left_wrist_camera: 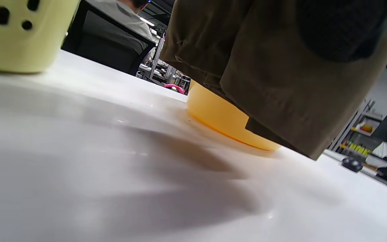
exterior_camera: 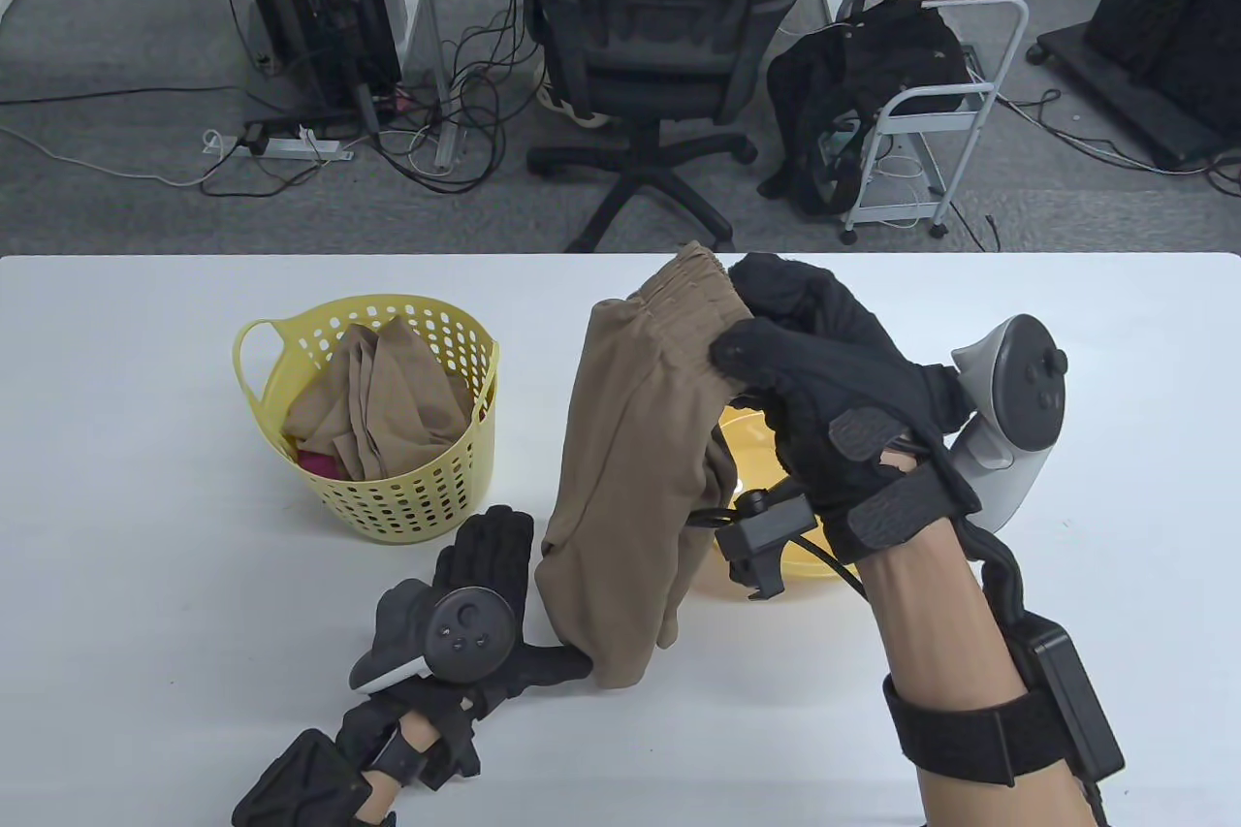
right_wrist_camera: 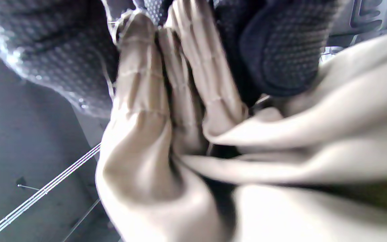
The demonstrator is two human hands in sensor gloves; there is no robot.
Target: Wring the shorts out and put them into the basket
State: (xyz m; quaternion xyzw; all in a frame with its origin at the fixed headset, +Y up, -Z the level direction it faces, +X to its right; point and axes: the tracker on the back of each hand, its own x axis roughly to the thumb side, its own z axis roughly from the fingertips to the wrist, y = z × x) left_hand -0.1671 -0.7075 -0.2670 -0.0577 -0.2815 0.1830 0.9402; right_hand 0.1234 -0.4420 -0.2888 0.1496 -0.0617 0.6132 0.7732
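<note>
Bright even light; both wrist views blurred.

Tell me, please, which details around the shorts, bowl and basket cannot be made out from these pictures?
- Orange bowl: its contents are hidden in the table view by the brown shorts and right hand.
- Left hand: the shorts' hem covers its thumb tip; a grip cannot be told.
- Yellow basket: a pink item under tan cloth, too covered to identify.
- Right wrist view: blurred fabric folds only.
</note>
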